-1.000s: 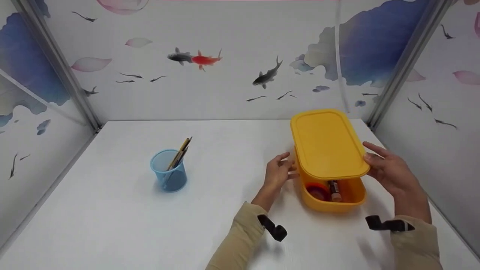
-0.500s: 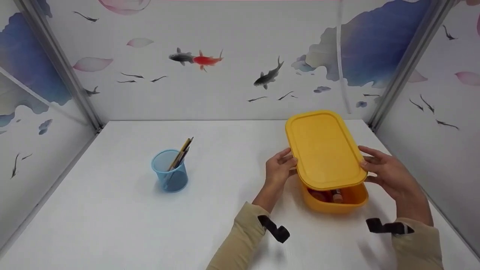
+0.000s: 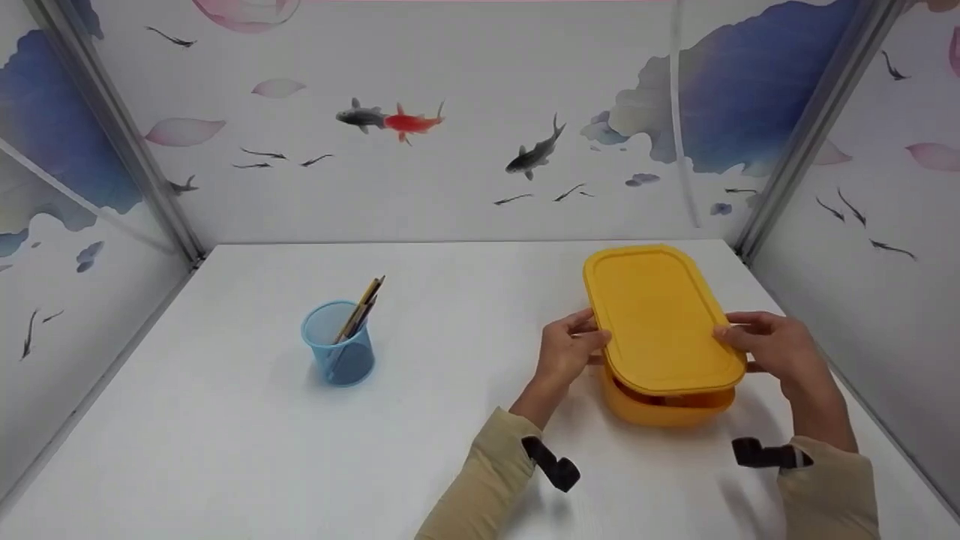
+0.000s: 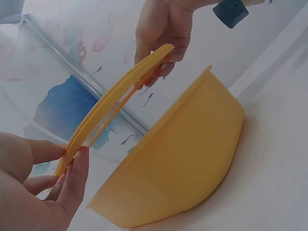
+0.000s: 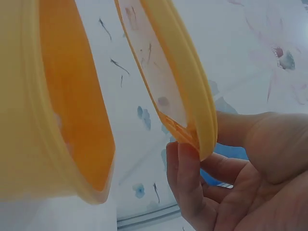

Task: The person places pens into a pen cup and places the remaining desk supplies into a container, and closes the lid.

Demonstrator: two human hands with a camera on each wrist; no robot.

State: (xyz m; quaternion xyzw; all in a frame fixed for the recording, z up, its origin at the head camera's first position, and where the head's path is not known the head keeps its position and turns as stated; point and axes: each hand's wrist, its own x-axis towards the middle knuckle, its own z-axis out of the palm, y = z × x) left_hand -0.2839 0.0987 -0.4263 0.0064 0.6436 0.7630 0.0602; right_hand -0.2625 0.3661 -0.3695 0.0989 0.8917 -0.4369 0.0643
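A yellow rectangular lid (image 3: 660, 319) is held just above the yellow plastic box (image 3: 667, 414); both wrist views show a gap between lid and rim. My left hand (image 3: 568, 351) pinches the lid's left edge, thumb on top and fingers beneath. On the opposite edge my right hand (image 3: 776, 346) pinches it the same way. The box (image 4: 178, 159) stands on the white table, with only a narrow strip of its inside showing at the near end. What lies in it is mostly hidden under the lid.
A blue translucent cup (image 3: 339, 352) with several pencils (image 3: 358, 311) stands on the left half of the white table (image 3: 247, 450). White panels with fish and lotus prints enclose the back and sides, joined by metal corner posts (image 3: 817, 131).
The lid has come down and nearer over the box, covering more of its opening. My left hand, beside the box a second ago, now grips the lid's left edge too.
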